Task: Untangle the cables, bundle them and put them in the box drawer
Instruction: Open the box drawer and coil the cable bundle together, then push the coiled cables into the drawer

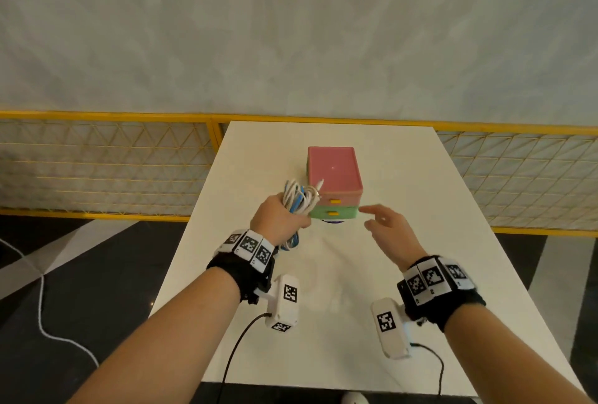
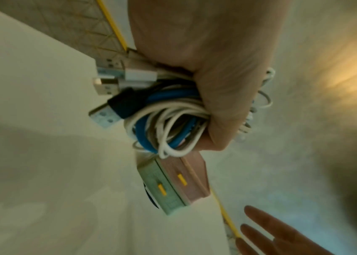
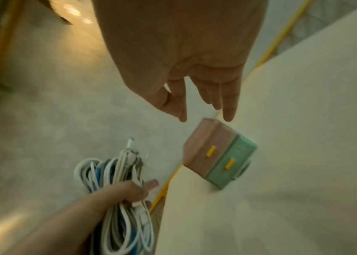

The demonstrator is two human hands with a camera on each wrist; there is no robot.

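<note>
My left hand (image 1: pixel 278 219) grips a coiled bundle of white and blue cables (image 1: pixel 297 198), held upright just left of the drawer box. The bundle's USB plugs (image 2: pixel 109 81) stick out of the fist in the left wrist view. The drawer box (image 1: pixel 333 182) stands mid-table with a pink drawer on top and a green one below, each with a yellow handle (image 1: pixel 335 201); both look closed. My right hand (image 1: pixel 385 220) hovers open just right of the box's front, fingers (image 3: pixel 228 110) extended toward it, touching nothing.
The white table (image 1: pixel 404 274) stretches toward me from the box. A yellow mesh fence (image 1: pixel 106 164) runs behind and beside it. A white cord (image 1: pixel 40 306) lies on the dark floor at the left. Something dark peeks from under the box (image 1: pixel 333 222).
</note>
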